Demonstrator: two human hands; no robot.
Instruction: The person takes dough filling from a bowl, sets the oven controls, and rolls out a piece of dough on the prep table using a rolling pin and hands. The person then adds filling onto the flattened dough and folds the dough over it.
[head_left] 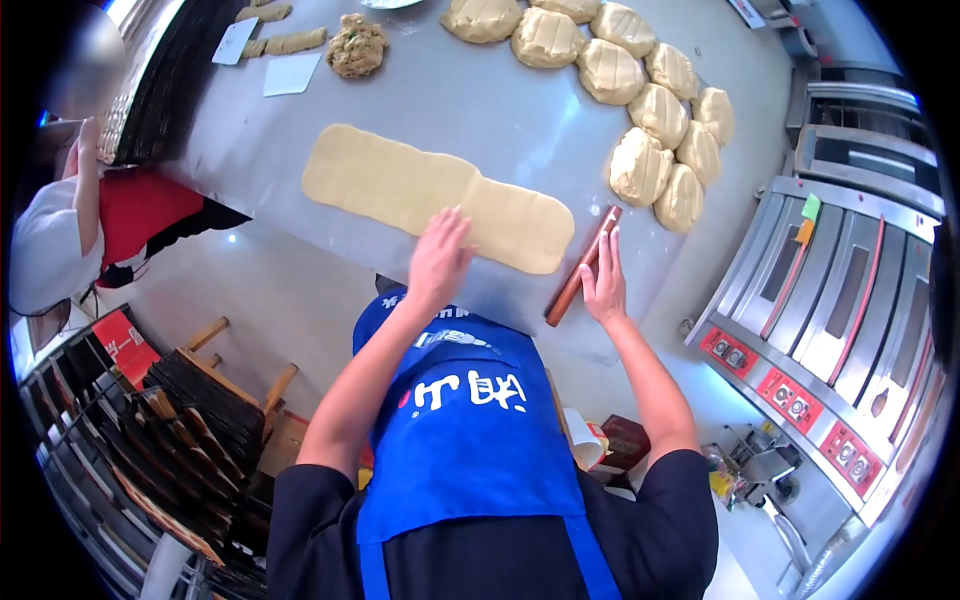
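Note:
A long, flat sheet of pale dough [385, 180] lies across the metal worktable [500, 110], with a crosswise ridge right of its middle. My left hand [440, 258] rests at the sheet's near edge, its fingers stretched out over the dough. To the right of the sheet, a reddish-brown rolling pin [568, 294] lies at a slant on the table. Against the pin's right side is my right hand [606, 282], fingers straight and not wrapped round it.
Several scored dough lumps [610, 72] sit at the back right. A filling mound [357, 46], dough strips [298, 41] and a white scraper [291, 75] lie at the back left. Ovens [820, 300] stand right, tray racks [150, 450] lower left. Another person's sleeve [50, 235] shows left.

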